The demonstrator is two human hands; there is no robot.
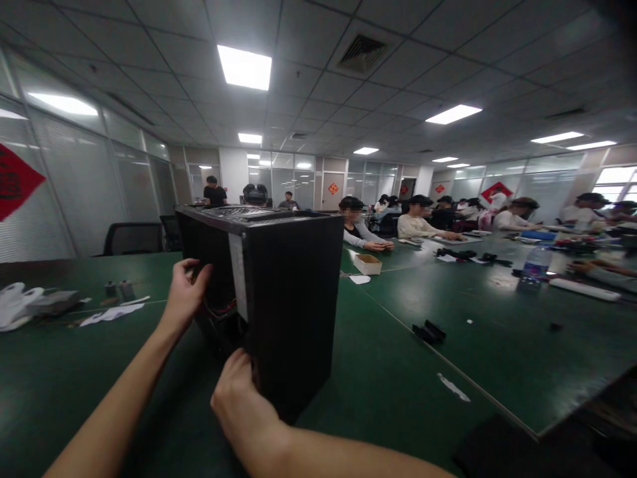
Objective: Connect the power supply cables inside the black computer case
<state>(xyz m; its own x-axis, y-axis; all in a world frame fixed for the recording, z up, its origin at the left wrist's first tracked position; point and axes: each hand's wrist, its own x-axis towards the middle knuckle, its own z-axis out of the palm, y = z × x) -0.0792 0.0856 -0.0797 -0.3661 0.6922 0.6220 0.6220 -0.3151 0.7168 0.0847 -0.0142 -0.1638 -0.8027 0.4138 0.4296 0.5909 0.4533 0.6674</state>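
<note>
A black computer case stands upright on the green table in front of me. Its open side faces left, with wires and a white label strip showing inside. My left hand grips the case's open left edge, fingers curled into the opening. My right hand holds the case's near lower corner, with the fingertips hidden behind the edge.
A small white box and a paper scrap lie beyond the case. Small black parts sit to the right. White cloth, papers and small items lie at the left. Several people sit at the far right side; a water bottle stands there.
</note>
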